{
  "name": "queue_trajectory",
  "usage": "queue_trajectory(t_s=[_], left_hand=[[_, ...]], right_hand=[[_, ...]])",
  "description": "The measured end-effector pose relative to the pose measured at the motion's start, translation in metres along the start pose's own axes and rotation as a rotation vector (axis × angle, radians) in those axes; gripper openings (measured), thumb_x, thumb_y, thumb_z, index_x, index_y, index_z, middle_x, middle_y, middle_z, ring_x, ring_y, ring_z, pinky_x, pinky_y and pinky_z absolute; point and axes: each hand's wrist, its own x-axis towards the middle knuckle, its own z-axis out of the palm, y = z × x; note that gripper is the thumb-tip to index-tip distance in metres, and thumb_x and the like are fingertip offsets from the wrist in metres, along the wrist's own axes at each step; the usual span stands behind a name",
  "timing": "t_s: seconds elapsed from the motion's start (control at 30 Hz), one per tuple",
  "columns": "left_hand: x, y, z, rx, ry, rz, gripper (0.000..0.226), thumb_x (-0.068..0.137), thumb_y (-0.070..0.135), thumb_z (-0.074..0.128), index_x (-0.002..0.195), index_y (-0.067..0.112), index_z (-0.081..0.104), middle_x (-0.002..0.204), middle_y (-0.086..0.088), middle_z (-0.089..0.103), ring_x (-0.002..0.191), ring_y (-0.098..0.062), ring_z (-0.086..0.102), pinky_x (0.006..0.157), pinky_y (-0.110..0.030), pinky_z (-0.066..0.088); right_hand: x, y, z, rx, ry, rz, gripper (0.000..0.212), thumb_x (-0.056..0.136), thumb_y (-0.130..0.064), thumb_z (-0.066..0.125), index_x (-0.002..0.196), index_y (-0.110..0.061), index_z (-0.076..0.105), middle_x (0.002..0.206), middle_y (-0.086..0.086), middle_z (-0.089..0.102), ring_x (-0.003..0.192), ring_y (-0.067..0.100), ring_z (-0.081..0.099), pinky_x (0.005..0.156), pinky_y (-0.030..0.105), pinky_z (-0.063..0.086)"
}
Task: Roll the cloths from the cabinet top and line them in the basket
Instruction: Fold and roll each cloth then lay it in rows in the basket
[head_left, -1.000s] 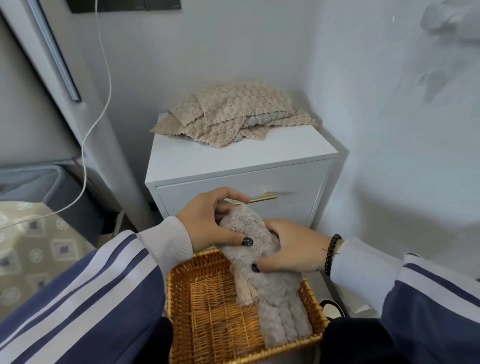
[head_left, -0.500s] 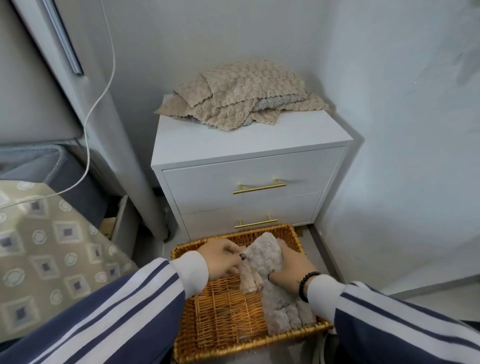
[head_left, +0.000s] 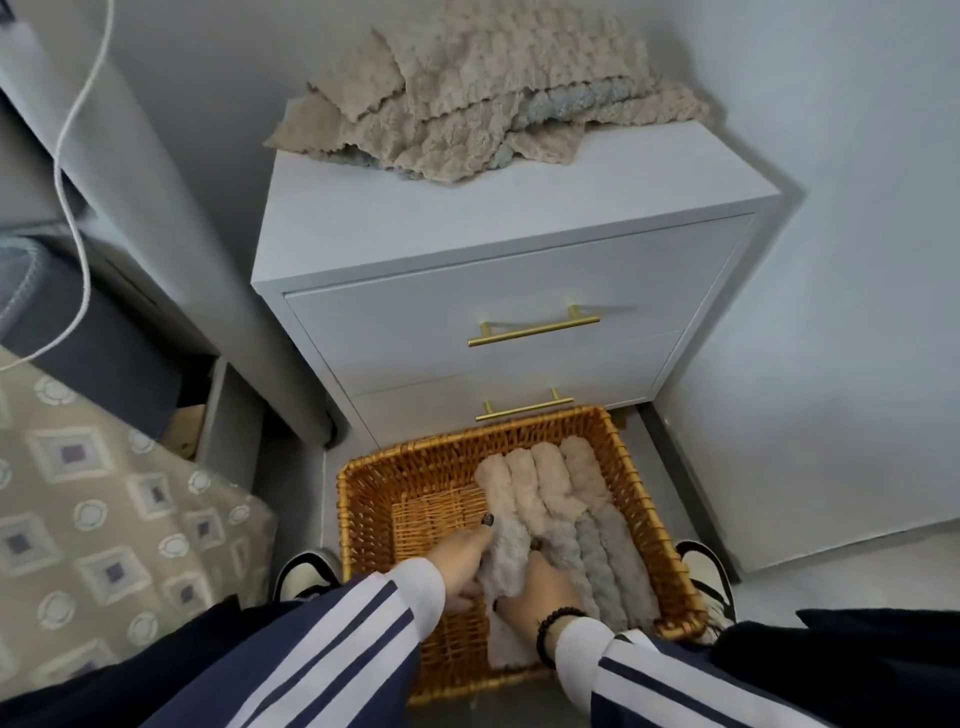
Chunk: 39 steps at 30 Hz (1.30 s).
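A wicker basket (head_left: 363, 499) stands on the floor in front of the white cabinet (head_left: 363, 228). A rolled beige cloth (head_left: 506, 551) lies in the basket, pressed between my left hand (head_left: 462, 564) and my right hand (head_left: 543, 584). It sits at the left end of a row of rolled cloths (head_left: 587, 509) that fills the basket's right half. The basket's left half shows bare wicker. A pile of unrolled beige and grey cloths (head_left: 483, 104) rests on the back of the cabinet top.
The cabinet has two drawers with gold handles (head_left: 532, 327). Walls close in behind and on the right. A bed with a patterned cover (head_left: 93, 545) is on the left, and a white cable (head_left: 72, 135) hangs there. My shoes (head_left: 306, 577) flank the basket.
My hands have lowered the rolled cloth from in front of the drawers down into the basket, beside the other rolls. The view has tilted downward.
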Motion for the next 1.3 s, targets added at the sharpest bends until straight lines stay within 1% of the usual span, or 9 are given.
queue_trajectory(t_s=[0.17,0.33,0.67,0.8,0.9,0.97,1.1,1.2,1.3], left_hand=[[0.032,-0.013,0.003,-0.066,-0.039,-0.094,0.046,0.100,0.053,0.032,0.133,0.022,0.041,0.133,-0.010,0.052,0.123,-0.034,0.050,0.088,-0.040,0.043],[0.057,-0.024,0.007,-0.118,-0.031,-0.158,0.056,0.098,0.056,0.033,0.136,0.017,0.044,0.111,-0.008,0.053,0.114,-0.032,0.052,0.092,-0.046,0.044],[0.096,-0.034,0.021,-0.307,-0.128,-0.154,0.076,0.089,0.072,0.030,0.148,0.024,0.034,0.150,-0.009,0.041,0.132,-0.036,0.042,0.106,-0.051,0.033],[0.108,-0.030,0.022,-0.327,-0.186,-0.164,0.088,0.083,0.081,0.026,0.148,0.023,0.035,0.150,-0.011,0.038,0.132,-0.037,0.040,0.111,-0.054,0.027],[0.113,-0.024,0.013,-0.292,-0.222,-0.170,0.093,0.079,0.085,0.021,0.134,0.016,0.052,0.140,-0.015,0.049,0.128,-0.037,0.045,0.110,-0.054,0.027],[0.116,-0.023,0.006,-0.257,-0.221,-0.170,0.089,0.082,0.083,0.015,0.117,0.013,0.058,0.129,-0.015,0.056,0.122,-0.034,0.049,0.108,-0.052,0.025],[0.121,-0.027,-0.010,-0.225,-0.216,-0.191,0.090,0.087,0.076,0.007,0.133,0.013,0.051,0.130,-0.015,0.056,0.120,-0.031,0.050,0.108,-0.050,0.024],[0.122,-0.034,-0.018,-0.267,-0.168,-0.179,0.081,0.092,0.070,0.011,0.139,0.014,0.046,0.138,-0.016,0.052,0.118,-0.033,0.053,0.107,-0.047,0.032],[0.123,-0.035,-0.021,-0.379,-0.103,-0.095,0.064,0.100,0.057,0.018,0.139,0.015,0.045,0.127,-0.013,0.060,0.102,-0.027,0.059,0.096,-0.042,0.040]], right_hand=[[0.027,0.013,0.018,-0.035,-0.068,0.066,0.051,0.083,-0.033,0.058,0.130,-0.019,0.045,0.123,0.004,0.059,0.109,0.023,0.058,0.089,0.032,0.049],[0.056,0.028,0.039,-0.131,-0.144,0.018,0.038,0.089,-0.039,0.051,0.124,-0.024,0.054,0.122,0.001,0.061,0.105,0.020,0.059,0.082,0.025,0.046],[0.073,0.042,0.030,-0.193,-0.059,0.099,0.057,0.092,-0.035,0.054,0.140,-0.014,0.032,0.136,0.011,0.050,0.123,0.028,0.050,0.101,0.035,0.042],[0.060,0.046,0.021,-0.314,0.079,-0.053,0.071,0.087,-0.042,0.054,0.144,-0.012,0.025,0.140,0.007,0.040,0.124,0.029,0.047,0.097,0.037,0.043],[0.055,0.049,0.013,-0.611,0.277,-0.362,0.061,0.064,-0.038,0.076,0.114,-0.014,0.052,0.107,0.007,0.049,0.091,0.028,0.058,0.067,0.036,0.051],[0.061,0.046,0.012,-0.828,0.324,-0.617,0.052,0.053,-0.030,0.079,0.098,-0.016,0.057,0.095,0.006,0.051,0.082,0.028,0.054,0.065,0.036,0.049],[0.067,0.023,0.012,-1.255,-0.094,-0.984,0.032,0.087,-0.023,0.057,0.116,-0.009,0.062,0.130,0.014,0.055,0.121,0.034,0.049,0.099,0.042,0.041],[0.073,0.009,0.018,-1.404,-0.241,-0.861,0.041,0.097,-0.028,0.048,0.132,-0.007,0.052,0.141,0.018,0.043,0.132,0.034,0.035,0.107,0.043,0.030],[0.073,0.012,0.022,-1.422,-0.197,-0.767,0.054,0.093,-0.044,0.049,0.133,-0.008,0.050,0.144,0.020,0.037,0.134,0.036,0.027,0.110,0.044,0.023]])
